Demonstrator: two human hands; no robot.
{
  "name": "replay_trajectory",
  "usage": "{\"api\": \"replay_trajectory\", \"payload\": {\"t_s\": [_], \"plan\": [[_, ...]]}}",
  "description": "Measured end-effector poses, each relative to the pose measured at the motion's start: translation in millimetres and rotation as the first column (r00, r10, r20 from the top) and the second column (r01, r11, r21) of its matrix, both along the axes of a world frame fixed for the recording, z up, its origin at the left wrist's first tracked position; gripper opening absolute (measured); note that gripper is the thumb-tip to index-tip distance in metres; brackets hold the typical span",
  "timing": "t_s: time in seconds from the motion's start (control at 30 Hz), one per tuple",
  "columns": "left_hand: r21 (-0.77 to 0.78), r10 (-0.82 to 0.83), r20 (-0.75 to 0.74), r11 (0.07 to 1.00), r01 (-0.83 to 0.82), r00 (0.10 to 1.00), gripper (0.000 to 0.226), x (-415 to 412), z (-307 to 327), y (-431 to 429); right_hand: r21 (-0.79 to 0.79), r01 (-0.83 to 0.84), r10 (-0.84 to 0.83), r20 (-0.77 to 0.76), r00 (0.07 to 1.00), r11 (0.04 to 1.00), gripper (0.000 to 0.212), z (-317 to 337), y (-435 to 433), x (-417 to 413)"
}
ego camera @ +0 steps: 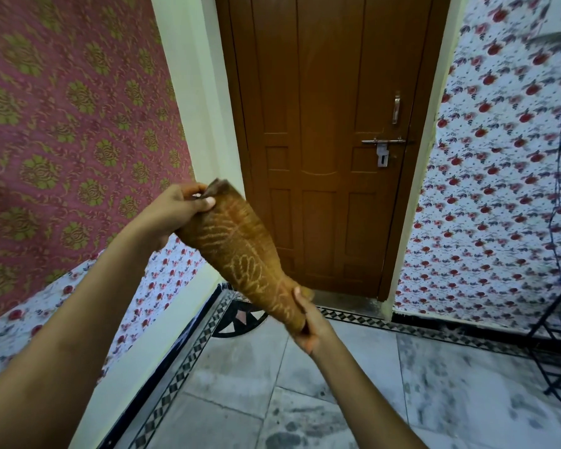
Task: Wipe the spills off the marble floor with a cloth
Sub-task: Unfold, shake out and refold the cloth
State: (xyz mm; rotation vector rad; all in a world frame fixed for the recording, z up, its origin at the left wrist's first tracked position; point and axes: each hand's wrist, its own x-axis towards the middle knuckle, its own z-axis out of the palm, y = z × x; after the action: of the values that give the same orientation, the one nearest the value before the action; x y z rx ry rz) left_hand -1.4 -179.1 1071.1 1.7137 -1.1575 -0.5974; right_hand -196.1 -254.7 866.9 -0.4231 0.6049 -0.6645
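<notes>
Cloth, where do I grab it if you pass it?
Probably best to grab the cloth around its bare middle, from the door side. It's a slanted roll; the left hand pinches the top end, the right hand grips the bottom end.

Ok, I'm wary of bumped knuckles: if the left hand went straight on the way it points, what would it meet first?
Past the cloth it pinches, the left hand lines up with the brown door. Nothing else shows between, though how far off the door stands is unclear.
</notes>
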Motion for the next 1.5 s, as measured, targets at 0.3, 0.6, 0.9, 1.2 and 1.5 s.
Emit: {"api": "replay_trajectory", "payload": {"t_s": [0.3, 0.6, 0.9, 1.2, 1.5], "plan": [[0.210, 0.175, 0.021, 0.962, -0.175, 0.984, 0.018, -6.9, -74.3, -7.6, -0.472, 0.211, -0.419, -0.394, 0.818, 0.856, 0.057, 33.6, -35.1, -23.1], [0.214, 0.044, -0.231, 0.977, 0.007, 0.972, 0.020, -83.3, -95.8, -21.3, -0.747, -0.081, -0.323, -0.380, 0.866, 0.660, 0.031, 64.2, -8.9, -8.4], [0.157, 0.047, -0.410, 0.987, 0.020, 0.911, 0.034, -83.7, -100.6, -19.1, -0.713, -0.079, -0.211, -0.309, 0.927, 0.697, 0.033, 65.5, -10.2, -23.2], [0.138, 0.039, -0.458, 0.990, 0.027, 0.888, 0.013, -80.3, -100.1, -17.2, -0.760, -0.198, -0.303, -0.464, 0.833, 0.620, 0.048, 60.5, -16.7, -21.7], [0.101, -0.102, -0.402, 0.983, 0.154, 0.910, 0.015, -75.5, -92.2, -14.4, -0.853, -0.141, -0.329, -0.339, 0.881, 0.502, 0.015, 66.0, -17.0, -22.9]]}}
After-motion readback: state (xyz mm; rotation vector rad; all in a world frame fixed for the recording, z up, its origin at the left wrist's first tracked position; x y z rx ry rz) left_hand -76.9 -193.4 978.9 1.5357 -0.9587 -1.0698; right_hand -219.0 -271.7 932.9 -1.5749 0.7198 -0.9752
